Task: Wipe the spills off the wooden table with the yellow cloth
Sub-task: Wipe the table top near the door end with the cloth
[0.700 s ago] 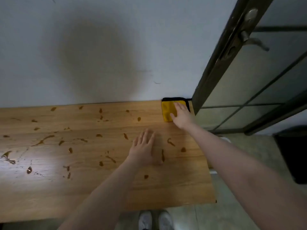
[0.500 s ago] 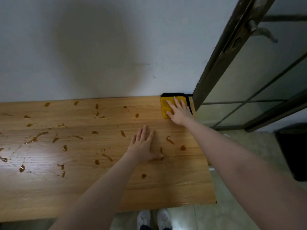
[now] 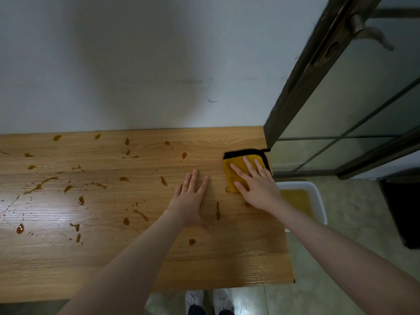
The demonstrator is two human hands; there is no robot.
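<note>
Right hand [image 3: 258, 186] flat, fingers straight, pressing the yellow cloth [image 3: 243, 169] at the right of the frame, near the wooden table [image 3: 136, 264] edge. Left hand [image 3: 189, 200] open, palm down beside it. Brown spills [image 3: 41, 185] dot the left.

White tub [image 3: 318, 196] of brownish liquid beside glass door [image 3: 354, 105]

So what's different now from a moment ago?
The right hand, flat on the yellow cloth, has slid it away from the wall corner toward the person, reaching the nearest spill. The left hand stays flat on the wooden table, and the other spills remain unwiped.
</note>
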